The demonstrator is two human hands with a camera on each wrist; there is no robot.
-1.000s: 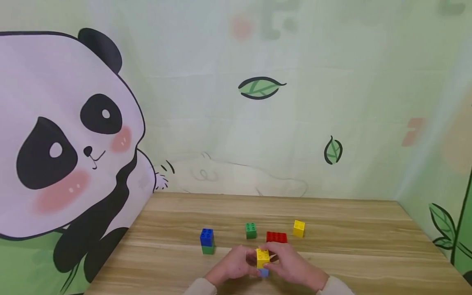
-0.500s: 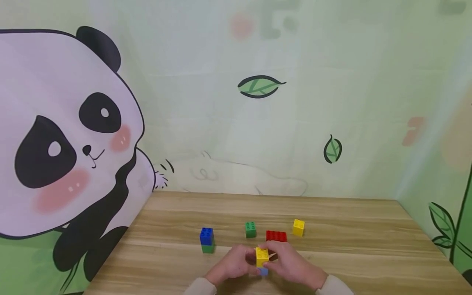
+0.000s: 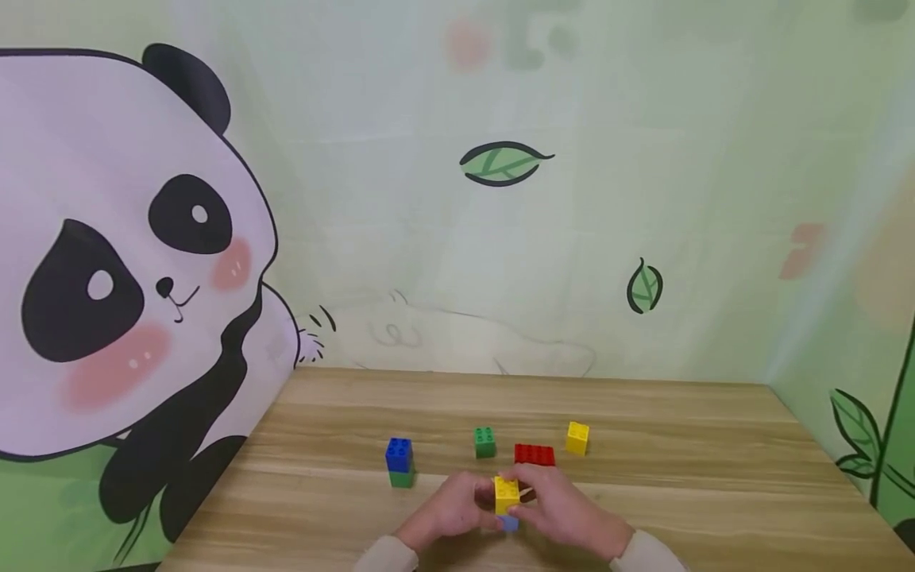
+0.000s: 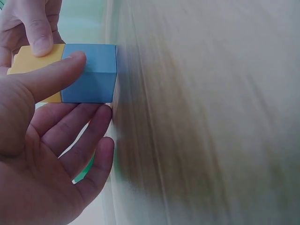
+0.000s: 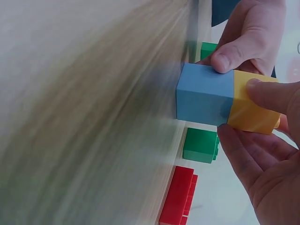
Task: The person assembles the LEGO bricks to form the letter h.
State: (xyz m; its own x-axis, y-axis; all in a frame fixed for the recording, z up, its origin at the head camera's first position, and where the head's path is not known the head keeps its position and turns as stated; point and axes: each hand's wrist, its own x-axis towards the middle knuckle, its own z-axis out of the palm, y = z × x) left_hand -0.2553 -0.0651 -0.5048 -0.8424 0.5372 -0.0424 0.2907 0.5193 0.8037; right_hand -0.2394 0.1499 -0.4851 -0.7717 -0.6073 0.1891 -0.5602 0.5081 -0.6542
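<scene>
In the head view a yellow toy brick [image 3: 507, 494] sits on top of a light blue brick [image 3: 509, 523] near the table's front. My left hand [image 3: 457, 506] pinches the light blue brick, its thumb along one face and fingertips on the opposite side. From the other side my right hand [image 3: 565, 508] grips the yellow brick between thumb and fingers. The left wrist view shows the yellow brick [image 4: 40, 58] and light blue brick [image 4: 90, 75] flush against each other, the blue one's base right at the tabletop. In the right wrist view the join [image 5: 232, 96] shows no gap.
A dark blue brick [image 3: 399, 454] stands on a green brick [image 3: 402, 480] at the left. Behind the hands lie another green brick [image 3: 484, 443], a long red brick [image 3: 534, 454] and a second yellow brick [image 3: 577, 438]. The wooden table [image 3: 665, 461] meets a printed panda backdrop [image 3: 400, 238].
The head view has tilted slightly, so the whole scene sits a little higher in frame. Both hands keep the same hold on the two stacked bricks.
</scene>
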